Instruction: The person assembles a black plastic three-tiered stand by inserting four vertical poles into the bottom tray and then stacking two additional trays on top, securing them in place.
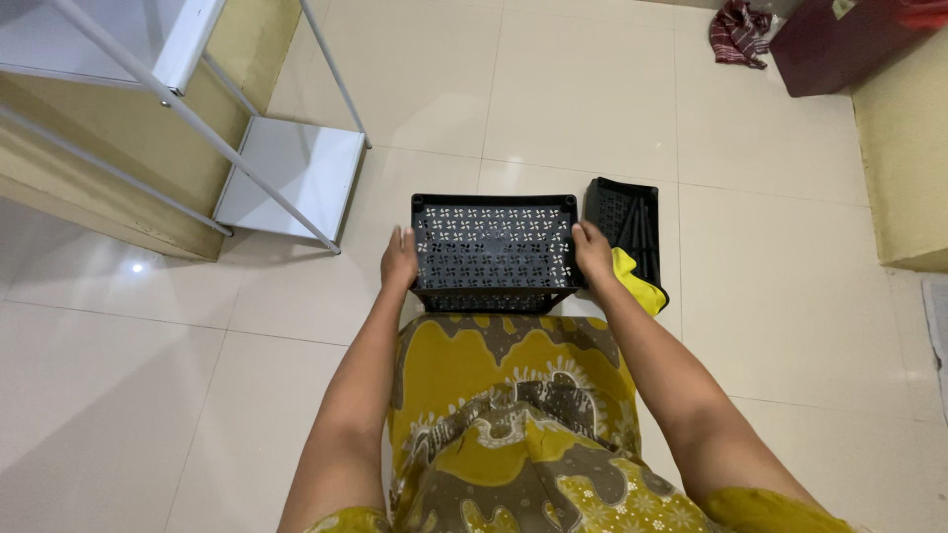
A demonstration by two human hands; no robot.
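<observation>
A black plastic shelf tier (492, 245) with a perforated top stands on the tiled floor right in front of my knees. My left hand (399, 260) grips its left edge. On the opposite edge, my right hand (593, 251) holds it the same way. Beside it on the right lies a second black perforated panel (624, 217) with black rods on it and a yellow cloth (637, 281) at its near end.
A white metal rack (291, 178) with flat shelves stands at the far left against a yellow wall. A dark red box (839, 44) and a crumpled checked cloth (741, 32) sit at the far right. A yellow wall ledge (908, 168) runs along the right.
</observation>
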